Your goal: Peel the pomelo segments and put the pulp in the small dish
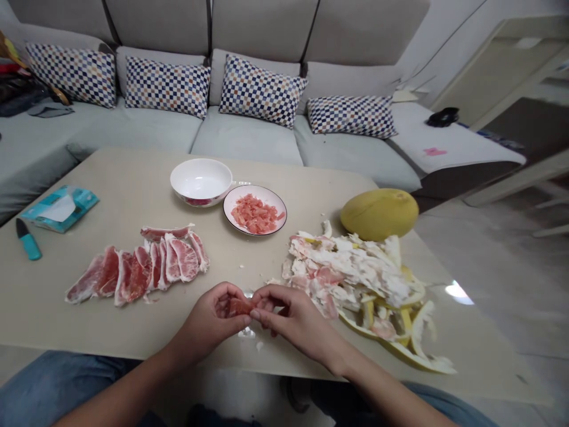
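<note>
Close to the table's front edge, my left hand [217,314] is closed around a piece of red pomelo flesh [240,306]. My right hand [293,317] pinches at the same piece from the right, the fingertips of both hands meeting; whether the right fingers grip flesh or membrane is too small to tell. Left of my hands lies a row of pomelo segments [146,270] with pale skin on. Beyond them, a dark-rimmed plate [228,217] holds small peeled bits of pomelo flesh [255,213]. To the right is a heap of white membrane and yellow rind [355,279].
A white bowl [201,178] stands behind the plate. A whole pomelo [379,213] sits beyond the peel heap. On the left are a teal tissue pack [62,207] and a knife [28,240] with a teal handle. A sofa [249,142] with checkered cushions borders the table [133,332].
</note>
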`<state>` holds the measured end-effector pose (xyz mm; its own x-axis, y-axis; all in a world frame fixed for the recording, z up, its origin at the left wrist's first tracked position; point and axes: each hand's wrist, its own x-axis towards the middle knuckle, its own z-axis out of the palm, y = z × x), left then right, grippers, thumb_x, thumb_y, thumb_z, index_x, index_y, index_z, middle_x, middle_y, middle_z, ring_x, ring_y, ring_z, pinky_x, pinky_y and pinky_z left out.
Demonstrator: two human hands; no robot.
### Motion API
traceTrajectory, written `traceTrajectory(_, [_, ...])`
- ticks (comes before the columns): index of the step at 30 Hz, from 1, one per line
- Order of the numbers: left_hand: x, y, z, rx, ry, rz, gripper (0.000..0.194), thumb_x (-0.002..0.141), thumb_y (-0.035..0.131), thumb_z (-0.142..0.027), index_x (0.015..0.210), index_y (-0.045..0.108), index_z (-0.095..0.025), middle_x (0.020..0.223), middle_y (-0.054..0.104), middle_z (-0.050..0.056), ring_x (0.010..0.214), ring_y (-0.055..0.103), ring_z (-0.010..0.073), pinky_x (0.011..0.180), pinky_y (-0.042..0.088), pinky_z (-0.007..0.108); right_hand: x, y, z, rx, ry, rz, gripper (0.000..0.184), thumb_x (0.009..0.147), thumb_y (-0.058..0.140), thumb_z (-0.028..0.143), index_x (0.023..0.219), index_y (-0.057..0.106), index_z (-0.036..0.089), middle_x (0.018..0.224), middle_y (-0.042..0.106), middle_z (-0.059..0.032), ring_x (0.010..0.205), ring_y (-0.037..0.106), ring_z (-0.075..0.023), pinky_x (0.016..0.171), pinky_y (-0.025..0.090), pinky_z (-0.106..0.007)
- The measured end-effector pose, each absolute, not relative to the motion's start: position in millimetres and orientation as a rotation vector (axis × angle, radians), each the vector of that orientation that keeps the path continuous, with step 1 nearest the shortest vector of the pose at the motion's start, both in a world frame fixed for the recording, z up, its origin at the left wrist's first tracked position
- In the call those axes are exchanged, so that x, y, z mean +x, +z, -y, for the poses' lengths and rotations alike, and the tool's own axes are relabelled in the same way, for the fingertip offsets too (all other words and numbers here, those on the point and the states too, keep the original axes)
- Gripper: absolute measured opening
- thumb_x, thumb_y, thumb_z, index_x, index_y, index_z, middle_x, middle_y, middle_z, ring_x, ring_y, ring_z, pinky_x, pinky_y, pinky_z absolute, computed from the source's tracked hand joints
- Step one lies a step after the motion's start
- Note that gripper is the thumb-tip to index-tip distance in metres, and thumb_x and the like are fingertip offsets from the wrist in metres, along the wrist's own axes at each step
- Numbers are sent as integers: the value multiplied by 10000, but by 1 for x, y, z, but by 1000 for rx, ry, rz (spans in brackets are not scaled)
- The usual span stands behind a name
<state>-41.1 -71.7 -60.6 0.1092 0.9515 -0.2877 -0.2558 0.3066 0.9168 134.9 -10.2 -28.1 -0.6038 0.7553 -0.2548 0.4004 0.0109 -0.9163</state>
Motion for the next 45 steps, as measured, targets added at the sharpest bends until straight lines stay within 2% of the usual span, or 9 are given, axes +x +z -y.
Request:
traceTrajectory(4, [-42,-60,70,813,1014,-1096,289,667,783,-285,842,575,-187,795,648,6,787,595,169,720,416,281,135,-29,10,-1156,1761,1895,236,805,653,396,861,662,168,660,599,1,555,549,-114,540,439,-238])
traceTrajectory(13, [-45,-58,68,755,972,-1046,310,658,796,-291,843,578,-170,784,636,0,761,572,145,697,387,259,137,-32,5,-1126,2081,1602,389,720,716,503,854,651,144,602,597,16,513,538,-94,535,479,-241])
traceTrajectory(25, [-56,-49,65,778,895,-868,226,688,772,-228,841,624,-152,803,649,30,777,561,153,732,398,270,141,-40,-4,-1045,2347,1245,352,682,779,440,814,664,134,730,605,-9,556,527,-69,489,460,-182])
traceTrajectory(28, [-57,-46,64,775,937,-885,217,700,765,-248,835,624,-155,808,632,29,784,553,152,740,403,269,143,-38,-20,-1126,2145,1381,352,705,748,458,855,653,154,740,608,-4,598,555,-87,555,489,-213])
traceTrajectory(32, [-57,-46,64,702,979,-864,202,751,728,-297,859,633,-155,863,619,41,840,560,158,808,418,288,141,-39,-71,-1293,1315,1793,342,770,634,478,897,650,161,752,636,-23,676,596,-141,635,518,-281])
traceTrajectory(35, [-60,-46,64,672,987,-857,206,763,720,-306,883,641,-158,902,622,51,874,566,164,841,423,300,134,-44,-117,-1361,986,1838,281,752,627,398,886,652,152,794,648,-45,723,582,-164,732,498,-334])
traceTrajectory(38, [-64,-46,64,674,1016,-875,198,763,723,-300,880,640,-163,910,623,50,883,566,163,851,424,301,129,-47,-143,-1384,838,1873,207,718,628,280,881,661,157,882,663,-60,742,578,-160,821,461,-357])
traceTrajectory(41, [-67,-45,64,680,1033,-899,197,762,723,-303,876,638,-167,912,624,50,888,562,166,847,428,301,128,-43,-137,-1385,781,1899,221,753,587,264,933,660,159,993,659,-81,767,591,-156,819,460,-339])
traceTrajectory(45, [-65,-44,65,720,1087,-937,197,755,727,-304,869,633,-173,892,637,43,869,562,163,805,432,276,132,-30,-81,-1344,910,1980,244,829,558,367,910,665,164,794,669,-41,693,599,-156,682,487,-291])
